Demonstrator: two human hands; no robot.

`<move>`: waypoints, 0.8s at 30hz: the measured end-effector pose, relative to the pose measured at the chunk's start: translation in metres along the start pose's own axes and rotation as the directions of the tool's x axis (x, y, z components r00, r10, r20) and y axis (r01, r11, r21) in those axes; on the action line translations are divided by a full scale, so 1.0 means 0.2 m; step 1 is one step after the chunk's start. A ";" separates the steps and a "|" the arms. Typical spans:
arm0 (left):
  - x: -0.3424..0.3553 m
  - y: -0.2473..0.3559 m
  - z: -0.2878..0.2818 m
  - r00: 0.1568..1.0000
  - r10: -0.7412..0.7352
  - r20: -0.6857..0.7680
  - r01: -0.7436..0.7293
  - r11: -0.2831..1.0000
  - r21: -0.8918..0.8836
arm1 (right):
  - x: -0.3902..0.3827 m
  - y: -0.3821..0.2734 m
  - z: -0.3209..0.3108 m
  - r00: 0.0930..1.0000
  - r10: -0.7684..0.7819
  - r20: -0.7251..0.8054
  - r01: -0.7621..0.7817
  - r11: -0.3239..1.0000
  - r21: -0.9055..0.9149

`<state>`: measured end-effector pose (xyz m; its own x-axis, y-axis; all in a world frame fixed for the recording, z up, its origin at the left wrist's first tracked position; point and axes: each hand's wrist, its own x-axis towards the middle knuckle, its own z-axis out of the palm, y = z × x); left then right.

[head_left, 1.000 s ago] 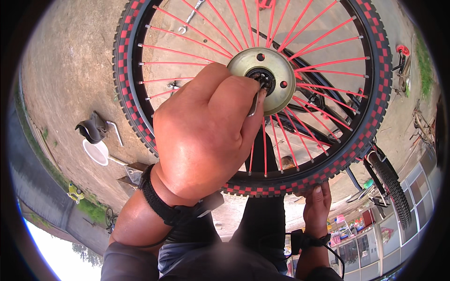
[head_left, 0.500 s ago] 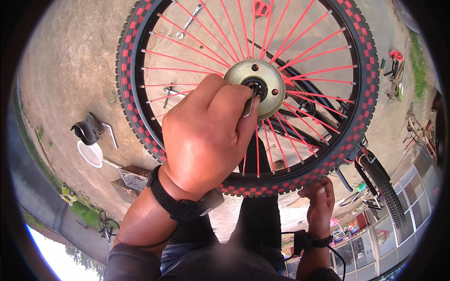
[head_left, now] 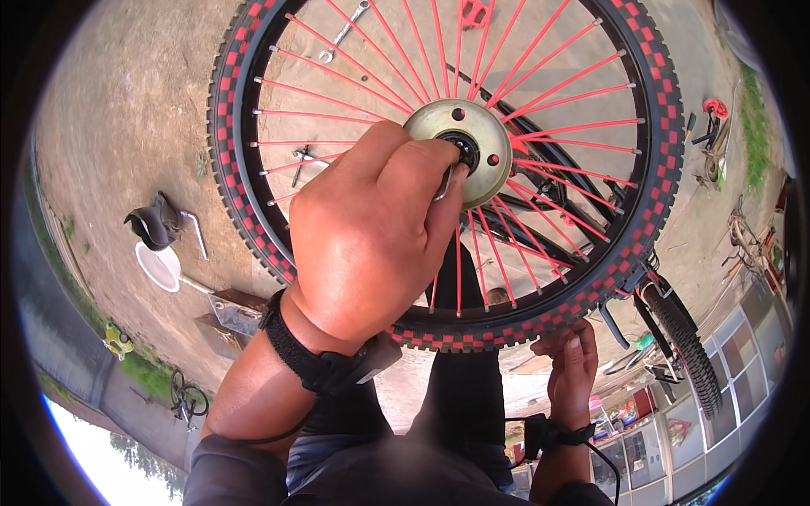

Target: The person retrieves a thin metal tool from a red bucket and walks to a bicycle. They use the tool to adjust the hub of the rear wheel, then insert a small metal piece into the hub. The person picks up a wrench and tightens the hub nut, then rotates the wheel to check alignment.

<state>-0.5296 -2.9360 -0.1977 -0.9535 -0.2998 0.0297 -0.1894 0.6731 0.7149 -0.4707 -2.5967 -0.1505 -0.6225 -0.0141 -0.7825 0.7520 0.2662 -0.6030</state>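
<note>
While my left grip pinches a thin, shiny silver metal piece, its fingertips sit right at the round black middle of the wheel, at about two o'clock from my knuckles. The bit of metal I can see leans from seven o'clock up to one o'clock; my fingers hide the rest. Around the black middle is a flat, round, pale gold metal plate. My right grip is farther off, at five o'clock, by the low edge of the black rubber tyre with red checks. Its fingers curl, but I cannot tell if they hold anything.
</note>
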 end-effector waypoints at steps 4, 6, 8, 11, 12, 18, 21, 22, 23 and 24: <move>0.00 0.00 -0.01 0.999 -0.014 0.038 0.013 0.999 0.029 | 0.00 0.00 0.00 1.000 0.000 0.005 0.000 1.000 0.010; 0.00 0.01 -0.02 0.998 -0.025 0.050 0.023 0.999 0.040 | 0.00 0.00 0.00 1.000 0.003 0.007 -0.003 1.000 0.026; 0.01 0.01 -0.02 0.998 -0.028 0.048 0.025 0.999 0.046 | 0.01 0.00 -0.01 1.000 0.010 0.004 -0.011 0.999 0.052; 0.01 0.02 -0.02 0.998 -0.037 0.047 0.035 0.999 0.042 | 0.01 0.00 -0.01 1.000 0.004 0.014 -0.005 0.999 0.052; 0.01 0.03 -0.03 0.998 -0.041 0.047 0.039 0.999 0.038 | 0.01 -0.01 -0.01 1.000 0.008 0.014 -0.009 0.999 0.052; 0.02 0.04 -0.03 0.997 -0.042 0.071 0.038 0.998 0.055 | 0.01 0.00 -0.01 1.000 0.009 0.016 -0.010 0.998 0.063; 0.04 0.04 -0.04 0.995 -0.042 0.089 0.035 0.997 0.070 | 0.01 0.00 -0.01 1.000 0.011 0.020 -0.012 0.998 0.065; 0.04 0.04 -0.04 0.995 -0.047 0.093 0.040 0.996 0.076 | 0.01 0.00 -0.02 1.000 0.011 0.021 -0.012 0.998 0.068; 0.04 0.04 -0.04 0.994 -0.051 0.096 0.044 0.996 0.082 | 0.01 0.00 -0.02 1.000 0.011 0.022 -0.013 0.997 0.070; 0.05 0.04 -0.04 0.993 -0.056 0.099 0.047 0.995 0.088 | 0.01 0.00 -0.02 1.000 0.010 0.022 -0.011 0.997 0.071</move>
<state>-0.5385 -2.9384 -0.1859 -0.9599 -0.2686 -0.0799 -0.2542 0.7147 0.6516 -0.4725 -2.5935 -0.1507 -0.6100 -0.0331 -0.7917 0.7725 0.1975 -0.6035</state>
